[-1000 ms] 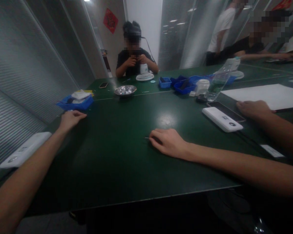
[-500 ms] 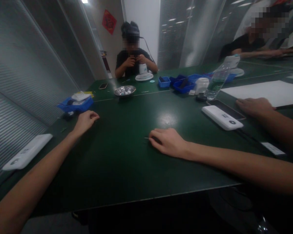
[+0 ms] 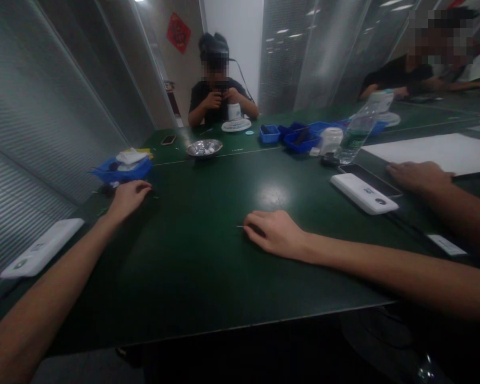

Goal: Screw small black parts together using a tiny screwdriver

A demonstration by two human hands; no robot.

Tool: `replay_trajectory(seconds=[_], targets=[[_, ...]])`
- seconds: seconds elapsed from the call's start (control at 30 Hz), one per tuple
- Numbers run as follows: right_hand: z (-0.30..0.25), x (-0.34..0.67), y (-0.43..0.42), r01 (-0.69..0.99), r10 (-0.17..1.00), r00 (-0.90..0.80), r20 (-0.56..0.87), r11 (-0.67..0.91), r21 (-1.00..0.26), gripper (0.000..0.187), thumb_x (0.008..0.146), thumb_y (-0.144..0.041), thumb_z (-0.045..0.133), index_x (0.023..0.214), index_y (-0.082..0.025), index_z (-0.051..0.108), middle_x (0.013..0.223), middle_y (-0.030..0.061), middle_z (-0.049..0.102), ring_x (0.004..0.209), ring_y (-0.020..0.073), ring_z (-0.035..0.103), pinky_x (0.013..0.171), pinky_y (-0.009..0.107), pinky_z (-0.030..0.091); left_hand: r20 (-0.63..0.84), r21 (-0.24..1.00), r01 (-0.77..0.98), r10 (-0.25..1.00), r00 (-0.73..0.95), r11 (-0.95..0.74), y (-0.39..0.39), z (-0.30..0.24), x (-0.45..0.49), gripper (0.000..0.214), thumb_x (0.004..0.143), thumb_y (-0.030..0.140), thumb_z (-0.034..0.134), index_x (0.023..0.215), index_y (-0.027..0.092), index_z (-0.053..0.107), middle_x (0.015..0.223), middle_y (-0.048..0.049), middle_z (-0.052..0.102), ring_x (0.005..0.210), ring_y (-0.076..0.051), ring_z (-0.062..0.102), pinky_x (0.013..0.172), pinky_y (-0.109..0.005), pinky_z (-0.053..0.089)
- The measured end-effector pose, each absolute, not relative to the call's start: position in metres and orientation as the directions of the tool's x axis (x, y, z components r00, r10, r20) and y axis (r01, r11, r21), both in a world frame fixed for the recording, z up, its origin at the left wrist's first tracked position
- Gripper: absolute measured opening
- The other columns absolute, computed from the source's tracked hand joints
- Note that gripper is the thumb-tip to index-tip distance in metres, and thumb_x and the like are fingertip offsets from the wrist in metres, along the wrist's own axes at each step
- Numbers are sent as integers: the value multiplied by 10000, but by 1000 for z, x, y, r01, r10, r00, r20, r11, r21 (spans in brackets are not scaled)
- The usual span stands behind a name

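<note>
My right hand (image 3: 278, 232) rests on the green table, its fingers pinched round a thin, pale, stick-like piece (image 3: 240, 226) whose tip points left. What kind of piece it is, I cannot make out. Farther left, my left hand (image 3: 128, 198) hovers low over the table with fingers loosely curled and slightly apart, holding nothing that shows. Just right of its fingertips lies a tiny piece (image 3: 155, 197), too small to name. Behind that hand stands a blue bin (image 3: 124, 172) with white tissue-like material and dark items inside.
A shiny metal bowl (image 3: 203, 149) holds small items. White power banks (image 3: 364, 193) lie at both sides, one near a phone (image 3: 370, 178). A bottle (image 3: 354, 136) and blue bins (image 3: 300, 140) stand at back right. Another person's hand (image 3: 422, 176) rests at right; a co-worker sits opposite.
My left hand has shifted a little left, away from the tiny piece, which now shows beside the fingertips. My right hand and its thin piece have stayed put.
</note>
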State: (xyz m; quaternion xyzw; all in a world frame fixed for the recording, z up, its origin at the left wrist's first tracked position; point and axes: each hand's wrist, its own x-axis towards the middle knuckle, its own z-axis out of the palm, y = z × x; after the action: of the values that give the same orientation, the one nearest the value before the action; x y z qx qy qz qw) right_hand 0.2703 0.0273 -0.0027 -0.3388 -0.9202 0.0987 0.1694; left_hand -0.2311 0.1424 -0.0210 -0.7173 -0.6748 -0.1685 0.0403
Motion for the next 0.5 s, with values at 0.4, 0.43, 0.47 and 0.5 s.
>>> replay_trajectory(seconds=[0.4,0.43,0.47,0.5], targets=[[-2,271,27,596,655,-713,251,754,-275,260,1034,-327,451,1054,-160,650,954,51,687,672,121,550,585,258,336,207,238,906,930,305,-350,135,-7,-222,438,891,594,591,1090,251,777,1219,-76,697,1173,-281,590,1071,-388,422],[-2,271,27,594,654,-714,251,755,-278,260,1035,-327,450,1060,-161,649,959,53,688,676,121,552,588,258,337,163,281,899,940,301,-337,136,-5,-222,447,861,627,611,1053,265,789,1215,-73,701,1177,-284,593,1075,-390,426],[-2,271,27,593,655,-713,250,754,-283,261,1036,-328,449,1068,-162,649,965,54,688,679,121,554,590,258,339,129,314,895,948,291,-317,137,-5,-221,455,837,650,626,1018,269,796,1210,-72,704,1177,-287,597,1078,-395,429],[-2,271,27,591,655,-714,249,754,-287,263,1037,-330,449,1075,-164,649,966,55,688,678,121,554,590,258,339,109,338,892,954,280,-301,138,-4,-221,462,823,664,635,993,267,800,1202,-73,708,1171,-288,603,1079,-398,432]])
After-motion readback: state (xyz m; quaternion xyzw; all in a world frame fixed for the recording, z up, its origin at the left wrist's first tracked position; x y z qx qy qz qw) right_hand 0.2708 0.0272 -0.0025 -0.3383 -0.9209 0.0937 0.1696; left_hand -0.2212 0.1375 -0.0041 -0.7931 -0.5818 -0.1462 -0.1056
